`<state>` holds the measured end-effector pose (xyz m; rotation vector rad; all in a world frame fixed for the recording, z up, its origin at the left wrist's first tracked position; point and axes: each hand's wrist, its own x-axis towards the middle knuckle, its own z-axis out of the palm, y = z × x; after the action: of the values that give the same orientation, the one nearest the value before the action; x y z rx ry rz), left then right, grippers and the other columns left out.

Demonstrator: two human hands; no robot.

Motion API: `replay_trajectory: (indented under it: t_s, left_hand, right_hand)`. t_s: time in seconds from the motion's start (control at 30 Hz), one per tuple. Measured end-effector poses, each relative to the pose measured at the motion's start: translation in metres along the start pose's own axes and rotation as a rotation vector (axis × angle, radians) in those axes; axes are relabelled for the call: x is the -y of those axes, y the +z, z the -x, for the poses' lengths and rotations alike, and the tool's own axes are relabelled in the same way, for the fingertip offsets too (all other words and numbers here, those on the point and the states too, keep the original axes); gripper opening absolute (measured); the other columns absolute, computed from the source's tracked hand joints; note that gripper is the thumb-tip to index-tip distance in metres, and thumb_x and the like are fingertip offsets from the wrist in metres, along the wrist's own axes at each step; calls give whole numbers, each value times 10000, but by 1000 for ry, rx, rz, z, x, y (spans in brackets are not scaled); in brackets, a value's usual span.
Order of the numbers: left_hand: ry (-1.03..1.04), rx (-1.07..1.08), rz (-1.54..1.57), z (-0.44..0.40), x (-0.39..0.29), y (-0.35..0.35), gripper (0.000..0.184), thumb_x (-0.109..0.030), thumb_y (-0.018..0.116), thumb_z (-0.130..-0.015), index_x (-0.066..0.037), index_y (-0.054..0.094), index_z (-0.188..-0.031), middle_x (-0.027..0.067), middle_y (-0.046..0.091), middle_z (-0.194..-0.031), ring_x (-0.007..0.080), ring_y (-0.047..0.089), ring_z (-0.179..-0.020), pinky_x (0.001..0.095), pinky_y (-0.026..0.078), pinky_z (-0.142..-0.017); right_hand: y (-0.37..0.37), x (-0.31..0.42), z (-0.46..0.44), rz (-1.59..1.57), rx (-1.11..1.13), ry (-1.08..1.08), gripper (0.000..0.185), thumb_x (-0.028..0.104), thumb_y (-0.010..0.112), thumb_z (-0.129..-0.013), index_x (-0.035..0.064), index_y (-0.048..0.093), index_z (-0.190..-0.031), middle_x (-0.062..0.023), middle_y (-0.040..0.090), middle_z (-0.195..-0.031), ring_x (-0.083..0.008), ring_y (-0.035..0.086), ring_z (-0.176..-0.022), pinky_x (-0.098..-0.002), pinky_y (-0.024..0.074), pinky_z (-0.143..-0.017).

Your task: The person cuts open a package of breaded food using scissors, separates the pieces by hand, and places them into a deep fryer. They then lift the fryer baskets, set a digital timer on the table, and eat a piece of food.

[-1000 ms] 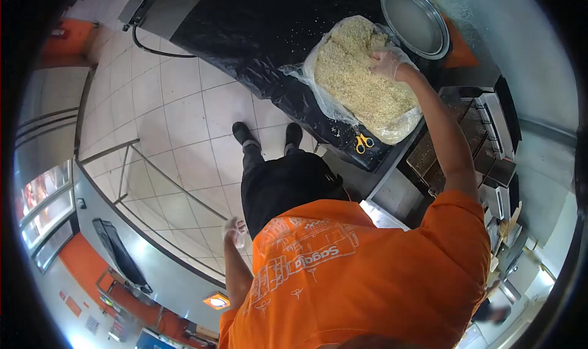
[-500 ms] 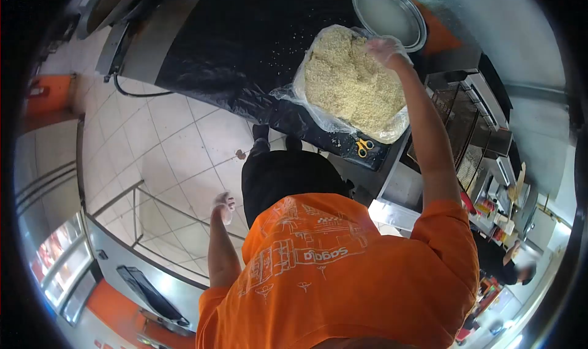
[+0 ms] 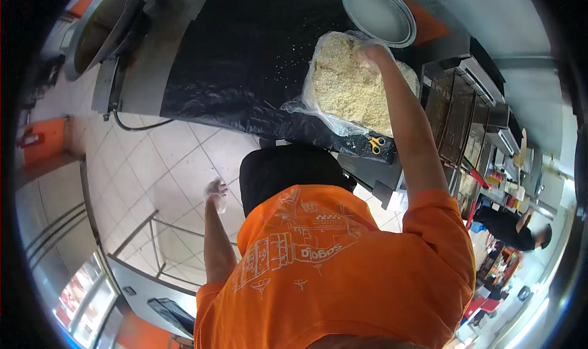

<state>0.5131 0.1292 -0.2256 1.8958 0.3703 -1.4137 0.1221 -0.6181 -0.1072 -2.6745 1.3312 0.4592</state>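
Note:
A big heap of pale yellow, grainy crumbs [image 3: 349, 91] fills a clear plastic bag [image 3: 339, 127], which lies spread open on a black-covered table. My right hand [image 3: 371, 53], in a clear glove, reaches into the far side of the heap; its fingers are partly sunk in the crumbs, so their grip is hidden. My left hand [image 3: 215, 193], gloved too, hangs in the air at my left side, away from the table. Its fingers are loosely bent and apart, holding nothing. Yellow-handled scissors [image 3: 376, 144] lie beside the near edge of the bag.
A round metal tray [image 3: 380, 15] sits beyond the bag. Black plastic sheeting [image 3: 226, 73] covers the table, with scattered crumbs on it. A large metal pot [image 3: 92, 42] stands far left, wire racks [image 3: 450, 113] to the right. Another person [image 3: 508, 226] is at the far right.
My right hand has shifted left and a little down into the crumbs. My left hand has risen slightly and stays at my side. The view has turned somewhat.

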Motion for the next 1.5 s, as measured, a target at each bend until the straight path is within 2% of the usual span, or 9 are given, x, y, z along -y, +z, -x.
replay_trajectory:
  t_s: [0.3, 0.67, 0.97, 1.13, 1.17, 1.2, 1.23, 1.27, 1.5]
  left_hand:
    - [-149, 98, -97, -54, 10, -22, 356, -397, 614, -944, -149, 584, -1197, 82, 636, -1038, 196, 597, -810, 342, 456, -643]
    - [-49, 136, -318, -39, -115, 41, 365, -395, 638, -916, -84, 637, -1106, 87, 670, -929, 196, 607, -688, 349, 456, -600]
    - [-31, 265, -390, -48, -99, 53, 413, -429, 634, -916, -73, 612, -1124, 85, 659, -897, 187, 583, -670, 361, 448, -582]
    - [189, 405, -469, -74, -45, 30, 432, -411, 600, -947, -16, 610, -1121, 107, 681, -931, 193, 657, -755, 357, 529, -627]
    - [268, 430, -788, -102, -33, 18, 368, -344, 617, -942, -26, 616, -1127, 129, 692, -958, 235, 669, -821, 394, 542, -697]
    - [955, 619, -1019, -181, 13, -21, 279, -286, 579, -942, -75, 637, -1115, 155, 688, -989, 305, 659, -901, 456, 528, -774]
    - [662, 563, -1550, -151, -9, -8, 250, -250, 555, -912, -120, 654, -1102, 176, 673, -1028, 369, 626, -973, 506, 497, -833]
    - [1015, 571, -1802, -191, 17, -18, 270, -244, 543, -905, -123, 649, -1121, 176, 670, -1057, 371, 628, -981, 511, 492, -844]
    - [141, 450, -787, -109, -41, 43, 385, -356, 562, -954, -11, 640, -1106, 159, 699, -1015, 284, 691, -869, 383, 561, -779]
  right_hand:
    - [-106, 43, 111, -512, 64, 203, 532, 444, 626, -877, 114, 611, -1295, -126, 626, -1289, -315, 588, -1176, -428, 452, -987]
    - [-127, 88, 153, 208, 130, 3, 425, 423, 666, -795, 79, 706, -1043, -187, 704, -994, -328, 681, -935, -446, 524, -805]
    - [-114, 98, 134, 142, 9, 443, 405, 435, 593, -835, 82, 740, -967, -181, 713, -951, -344, 689, -877, -446, 529, -778]
    - [-147, 92, 171, -64, -83, 353, 390, 450, 646, -807, 73, 739, -837, -152, 709, -836, -304, 690, -821, -435, 537, -738]
    - [-184, 111, 203, -162, -164, 384, 358, 431, 633, -815, 103, 746, -905, -136, 718, -903, -294, 694, -861, -421, 547, -746]
    - [-176, 96, 195, -94, -119, 485, 415, 466, 613, -841, 106, 729, -1010, -130, 713, -1002, -283, 688, -926, -395, 552, -780]
    - [-176, 73, 195, -156, -100, 517, 501, 523, 627, -846, 98, 701, -1099, -132, 701, -1071, -275, 677, -973, -376, 547, -822]
    - [-182, 59, 219, -120, -508, 232, 473, 506, 655, -809, 48, 713, -913, -169, 685, -839, -318, 623, -746, -415, 513, -700]
    - [-270, -87, 374, 42, -523, 292, 258, 219, 497, -973, 97, 695, -1086, -136, 709, -1030, -245, 665, -938, -357, 530, -810]
